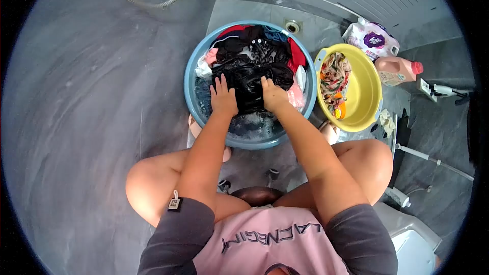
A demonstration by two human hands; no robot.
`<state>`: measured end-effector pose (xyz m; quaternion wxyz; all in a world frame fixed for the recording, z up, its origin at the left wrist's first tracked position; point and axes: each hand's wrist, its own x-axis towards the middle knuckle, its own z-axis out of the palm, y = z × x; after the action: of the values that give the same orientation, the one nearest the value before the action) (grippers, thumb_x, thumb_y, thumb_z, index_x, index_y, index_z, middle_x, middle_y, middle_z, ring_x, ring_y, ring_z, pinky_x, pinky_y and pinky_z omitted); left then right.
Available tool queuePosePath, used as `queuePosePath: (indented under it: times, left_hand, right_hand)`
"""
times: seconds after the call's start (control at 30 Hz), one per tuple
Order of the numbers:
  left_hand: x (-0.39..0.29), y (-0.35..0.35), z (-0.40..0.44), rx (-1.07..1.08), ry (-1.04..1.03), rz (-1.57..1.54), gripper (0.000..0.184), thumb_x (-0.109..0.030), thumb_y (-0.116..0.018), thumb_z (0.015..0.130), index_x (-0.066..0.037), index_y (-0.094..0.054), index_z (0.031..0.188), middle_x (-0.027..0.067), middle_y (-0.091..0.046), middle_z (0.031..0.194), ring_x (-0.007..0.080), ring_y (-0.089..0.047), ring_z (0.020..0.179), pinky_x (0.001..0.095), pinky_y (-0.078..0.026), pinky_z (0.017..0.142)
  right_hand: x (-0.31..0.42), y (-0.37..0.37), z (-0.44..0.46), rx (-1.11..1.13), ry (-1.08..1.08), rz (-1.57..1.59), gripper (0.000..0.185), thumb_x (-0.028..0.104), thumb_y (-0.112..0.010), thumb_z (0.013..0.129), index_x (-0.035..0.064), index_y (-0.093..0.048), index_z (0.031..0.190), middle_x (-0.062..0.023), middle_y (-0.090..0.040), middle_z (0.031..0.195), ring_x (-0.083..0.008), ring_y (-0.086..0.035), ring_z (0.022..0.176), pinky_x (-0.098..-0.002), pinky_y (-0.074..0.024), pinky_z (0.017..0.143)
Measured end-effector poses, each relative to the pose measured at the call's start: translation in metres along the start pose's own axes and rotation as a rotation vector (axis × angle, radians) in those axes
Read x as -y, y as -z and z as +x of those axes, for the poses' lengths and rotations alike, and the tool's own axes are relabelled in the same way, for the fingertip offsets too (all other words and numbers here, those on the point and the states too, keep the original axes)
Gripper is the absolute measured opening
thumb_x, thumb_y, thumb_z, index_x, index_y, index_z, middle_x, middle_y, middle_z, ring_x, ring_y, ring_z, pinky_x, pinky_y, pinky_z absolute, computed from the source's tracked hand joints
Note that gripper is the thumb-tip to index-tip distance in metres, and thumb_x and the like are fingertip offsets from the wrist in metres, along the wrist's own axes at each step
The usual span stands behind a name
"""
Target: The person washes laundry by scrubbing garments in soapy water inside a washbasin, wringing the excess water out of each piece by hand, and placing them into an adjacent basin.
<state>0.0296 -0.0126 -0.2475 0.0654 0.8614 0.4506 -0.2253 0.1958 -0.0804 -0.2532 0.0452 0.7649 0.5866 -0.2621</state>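
Head view: both arms extend forward to the blue basin (pixel 190 89). Left hand (pixel 224 101): palm down, fingers spread apart, resting on the black garment (pixel 248 89) at the basin's middle. Right hand (pixel 274 97): fingers together against the same garment; cannot tell whether they grip it. Floor drain (pixel 292 26) beyond the basin's far rim; pink bottle (pixel 395 71) and white-purple package (pixel 371 40) farther right of it. Basin contents: sudsy water (pixel 254 128) nearside, dark garments, red cloth (pixel 298 56). Yellow basin (pixel 365 91), just right of the blue basin, contains patterned cloth (pixel 336 75).
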Motion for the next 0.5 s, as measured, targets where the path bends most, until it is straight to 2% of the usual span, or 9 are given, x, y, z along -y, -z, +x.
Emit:
queuePosePath:
  times: [0.07,0.17,0.2,0.23,0.3,0.33,0.4,0.47,0.5]
  left_hand:
    - [-0.005,-0.01,0.015,0.06,0.014,-0.004,0.068,-0.035,-0.075,0.067,-0.006,-0.048,0.122,0.0213,-0.007,0.15,0.0383,-0.009,0.138,0.0509,-0.016,0.109]
    - [-0.007,-0.011,0.035,0.16,0.026,0.026,0.071,-0.035,-0.071,0.071,-0.004,-0.044,0.129,0.0207,-0.007,0.15,0.0388,-0.008,0.138,0.0479,-0.014,0.111]
    - [-0.007,-0.013,0.04,0.21,0.026,0.054,0.074,-0.035,-0.069,0.073,-0.003,-0.041,0.133,0.0206,-0.007,0.15,0.0391,-0.007,0.138,0.0464,-0.013,0.111]
    - [-0.006,-0.018,0.044,0.228,0.024,0.055,0.074,-0.035,-0.069,0.073,-0.003,-0.041,0.133,0.0206,-0.007,0.15,0.0391,-0.007,0.138,0.0464,-0.013,0.111]
    - [-0.004,-0.029,0.054,0.266,0.012,0.129,0.068,-0.032,-0.057,0.082,-0.007,-0.033,0.14,0.0195,-0.012,0.15,0.0361,-0.012,0.138,0.0452,-0.009,0.111]
    - [-0.005,-0.036,0.058,0.279,0.013,0.127,0.068,-0.032,-0.057,0.082,-0.007,-0.033,0.14,0.0195,-0.012,0.15,0.0361,-0.012,0.138,0.0452,-0.009,0.111]
    - [-0.01,-0.052,0.068,0.211,0.109,0.12,0.061,-0.032,-0.044,0.089,-0.008,-0.027,0.143,0.0171,-0.016,0.15,0.0345,-0.012,0.138,0.0451,-0.009,0.112]
    - [-0.009,-0.081,0.085,0.14,0.102,0.105,0.06,-0.034,-0.04,0.09,-0.008,-0.026,0.143,0.0157,-0.015,0.15,0.0337,-0.011,0.139,0.0461,-0.009,0.112]
    - [-0.009,-0.092,0.091,0.061,0.091,0.098,0.059,-0.035,-0.036,0.092,-0.009,-0.025,0.143,0.0144,-0.015,0.151,0.0329,-0.011,0.139,0.047,-0.009,0.111]
  right_hand:
    - [0.002,-0.007,0.013,0.015,-0.023,-0.073,0.059,0.009,-0.047,0.086,0.0106,-0.025,0.141,-0.0094,-0.046,0.124,-0.0276,-0.059,0.1,-0.0379,-0.0514,0.081]
    - [0.002,-0.014,0.031,0.052,-0.028,-0.113,0.055,0.012,-0.044,0.088,0.0119,-0.027,0.141,-0.0089,-0.046,0.126,-0.027,-0.059,0.102,-0.0384,-0.052,0.079]
    - [0.003,-0.014,0.033,0.01,-0.001,-0.106,0.058,0.008,-0.051,0.083,0.006,-0.031,0.137,-0.0125,-0.049,0.123,-0.027,-0.061,0.099,-0.0369,-0.0518,0.079]
    - [0.003,-0.021,0.039,0.027,-0.001,-0.1,0.058,0.008,-0.051,0.083,0.006,-0.031,0.137,-0.0125,-0.049,0.123,-0.027,-0.061,0.099,-0.0369,-0.0518,0.079]
    - [0.004,-0.032,0.054,0.037,0.017,-0.174,0.056,0.011,-0.05,0.085,0.0051,-0.032,0.137,-0.0116,-0.049,0.124,-0.0266,-0.061,0.1,-0.037,-0.0518,0.079]
    - [0.006,-0.036,0.062,0.089,-0.008,-0.201,0.051,0.013,-0.049,0.086,0.0048,-0.037,0.135,-0.0103,-0.051,0.124,-0.0247,-0.06,0.101,-0.0341,-0.0521,0.078]
    - [0.009,-0.045,0.07,0.06,0.007,-0.2,0.048,0.015,-0.048,0.087,0.0052,-0.04,0.133,-0.01,-0.051,0.123,-0.0238,-0.061,0.1,-0.0326,-0.0522,0.076]
    - [0.007,-0.065,0.079,0.03,0.016,-0.202,0.045,0.016,-0.048,0.087,0.0056,-0.043,0.131,-0.0097,-0.052,0.123,-0.0229,-0.062,0.099,-0.031,-0.0523,0.075]
    - [0.003,-0.087,0.086,-0.113,0.062,-0.304,0.044,0.016,-0.048,0.087,0.0057,-0.045,0.13,-0.0088,-0.053,0.121,-0.0214,-0.062,0.098,-0.0303,-0.0524,0.072]
